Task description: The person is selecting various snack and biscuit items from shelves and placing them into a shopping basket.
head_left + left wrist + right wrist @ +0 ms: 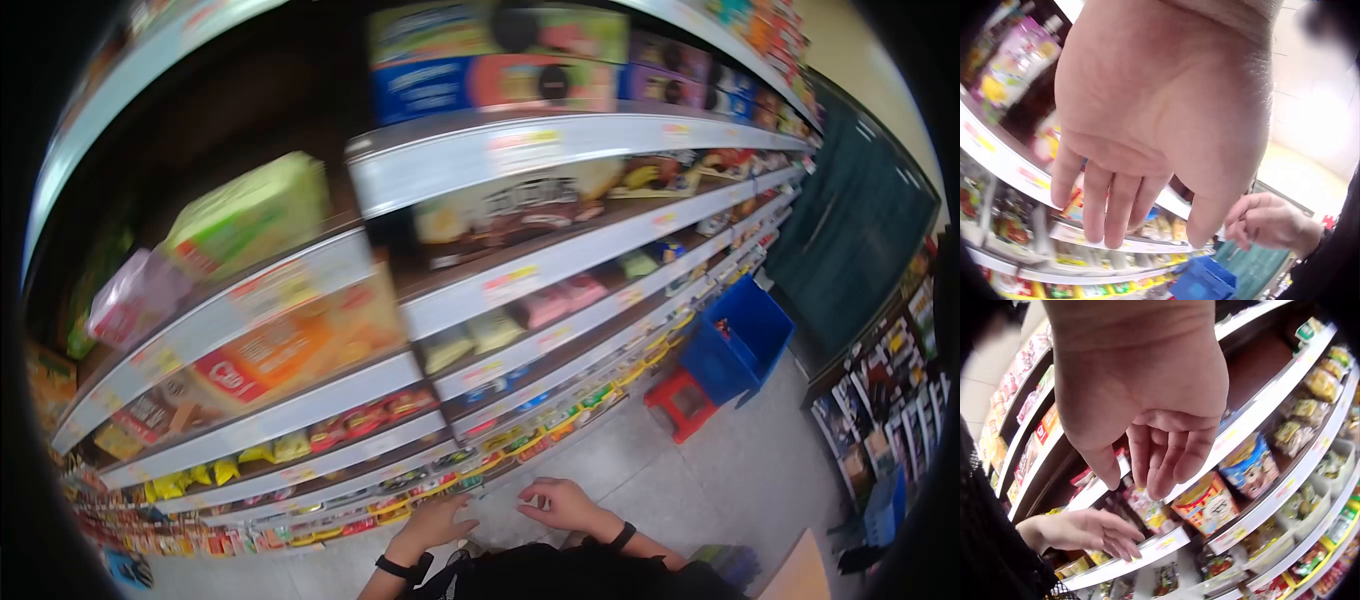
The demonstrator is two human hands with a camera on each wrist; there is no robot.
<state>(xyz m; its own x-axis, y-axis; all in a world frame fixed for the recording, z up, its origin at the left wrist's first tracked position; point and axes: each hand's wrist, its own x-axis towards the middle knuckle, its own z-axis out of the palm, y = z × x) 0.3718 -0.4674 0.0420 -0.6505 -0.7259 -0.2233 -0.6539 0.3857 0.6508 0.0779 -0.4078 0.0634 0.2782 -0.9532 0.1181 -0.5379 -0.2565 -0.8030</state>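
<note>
In the head view both hands are low in front of the body, a short gap apart. The left hand has its palm inward and holds nothing; in the left wrist view that hand shows a bare palm with fingers extended. My right hand is empty too, its fingers bent loosely; the right wrist view shows the same hand with relaxed, slightly curved fingers. Neither hand touches the shelves. Behind them in the head view, packed snack shelves rise, with an orange box on one level.
A blue bin stands by a red stool on the grey tiled floor. Dark green panel is at the right, with a magazine rack below. A tan board edge shows at the lower right.
</note>
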